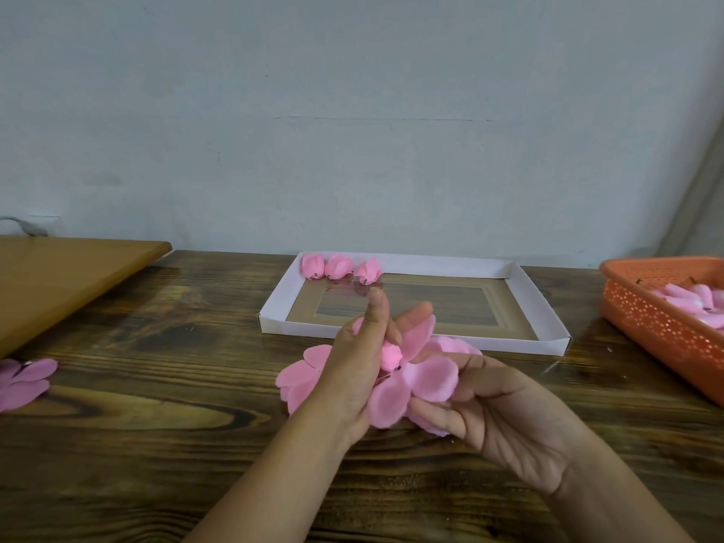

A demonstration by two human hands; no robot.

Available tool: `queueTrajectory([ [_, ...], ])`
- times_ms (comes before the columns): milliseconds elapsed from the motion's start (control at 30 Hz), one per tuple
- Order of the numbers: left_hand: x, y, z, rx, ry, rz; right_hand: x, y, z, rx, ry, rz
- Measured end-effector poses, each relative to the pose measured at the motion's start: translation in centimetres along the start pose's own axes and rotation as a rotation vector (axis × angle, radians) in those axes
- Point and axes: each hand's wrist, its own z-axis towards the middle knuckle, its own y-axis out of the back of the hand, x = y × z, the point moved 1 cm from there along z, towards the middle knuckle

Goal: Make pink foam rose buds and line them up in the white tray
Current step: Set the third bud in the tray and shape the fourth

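Bud assembly at table centre. Left hand (354,370) and right hand (505,413), fingers curled, pinch a pink foam petal blank (415,382) around its bud core (391,356). Three finished buds (340,266) line the white tray (525,303) at 11 o'clock. The foam looks light, soft and easily creased; best gripped at the petal bases.

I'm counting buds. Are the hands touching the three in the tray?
Apart. The head view shows table and tray floor between both hands and the three buds in the tray's far-left corner.
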Motion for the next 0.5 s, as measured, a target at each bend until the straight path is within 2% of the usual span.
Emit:
queueTrajectory([
  [167, -0.2, 0.0, -0.1, -0.022, 0.049, 0.02, -0.3, -0.3, 0.1, -0.081, 0.022, -0.19],
  [500, -0.7, -1.0, -0.9, -0.043, 0.058, 0.115, -1.4, -0.9, 0.6, -0.249, 0.152, -0.329],
])
